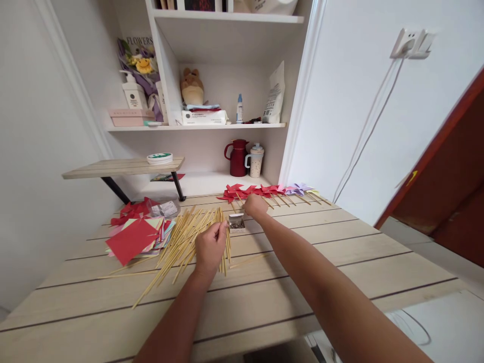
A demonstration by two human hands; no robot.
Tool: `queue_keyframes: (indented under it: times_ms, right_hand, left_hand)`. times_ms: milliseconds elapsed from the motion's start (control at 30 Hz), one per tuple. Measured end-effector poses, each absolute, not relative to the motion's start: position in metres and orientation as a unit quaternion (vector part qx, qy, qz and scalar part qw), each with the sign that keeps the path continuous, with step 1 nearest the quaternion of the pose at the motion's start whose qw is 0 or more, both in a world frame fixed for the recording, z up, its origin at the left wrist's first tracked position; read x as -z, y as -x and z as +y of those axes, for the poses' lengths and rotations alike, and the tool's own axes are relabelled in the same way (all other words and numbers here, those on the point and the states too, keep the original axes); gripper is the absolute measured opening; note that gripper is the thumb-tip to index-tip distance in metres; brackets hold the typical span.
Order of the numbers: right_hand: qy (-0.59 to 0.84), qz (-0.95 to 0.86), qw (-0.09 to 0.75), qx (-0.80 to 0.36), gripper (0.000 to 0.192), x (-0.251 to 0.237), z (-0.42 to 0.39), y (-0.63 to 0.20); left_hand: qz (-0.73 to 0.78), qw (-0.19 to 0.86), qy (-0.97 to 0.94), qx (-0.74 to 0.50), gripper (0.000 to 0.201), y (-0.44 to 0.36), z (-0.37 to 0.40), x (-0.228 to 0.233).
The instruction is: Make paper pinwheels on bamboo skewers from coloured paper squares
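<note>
My left hand (210, 246) rests on a loose pile of thin wooden sticks (180, 238) and pinches one stick near the pile's right edge. My right hand (255, 205) reaches farther out, fingers closed at the near end of a row of finished paper pinwheels (264, 191), red ones then purple and yellow ones to the right. Whether it grips one I cannot tell. A small clear box of pins (236, 223) sits between the two hands. A stack of coloured paper squares (138, 236), red on top, lies left of the sticks.
The wooden table (340, 262) ends at a white wall on the right. Behind it stand white shelves with a red jug (238, 157), a mug (256, 160), bottles and a plush toy. A small raised shelf (121, 166) juts over the back left corner.
</note>
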State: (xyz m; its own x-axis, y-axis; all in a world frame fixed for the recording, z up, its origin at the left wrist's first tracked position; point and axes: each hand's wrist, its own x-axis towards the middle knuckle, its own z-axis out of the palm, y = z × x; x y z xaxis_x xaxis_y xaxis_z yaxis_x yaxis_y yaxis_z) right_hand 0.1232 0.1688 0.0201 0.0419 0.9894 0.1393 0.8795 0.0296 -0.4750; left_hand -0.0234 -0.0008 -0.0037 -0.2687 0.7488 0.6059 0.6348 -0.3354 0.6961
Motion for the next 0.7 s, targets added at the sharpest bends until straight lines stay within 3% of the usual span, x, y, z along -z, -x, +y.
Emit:
queue_keyframes:
  times_ms: [700]
  right_hand:
    - [0.722, -0.653, 0.199, -0.117, 0.029, -0.012, 0.169, -0.13]
  left_hand:
    - [0.588, 0.06, -0.605, -0.534, 0.043, 0.023, -0.002, 0.004]
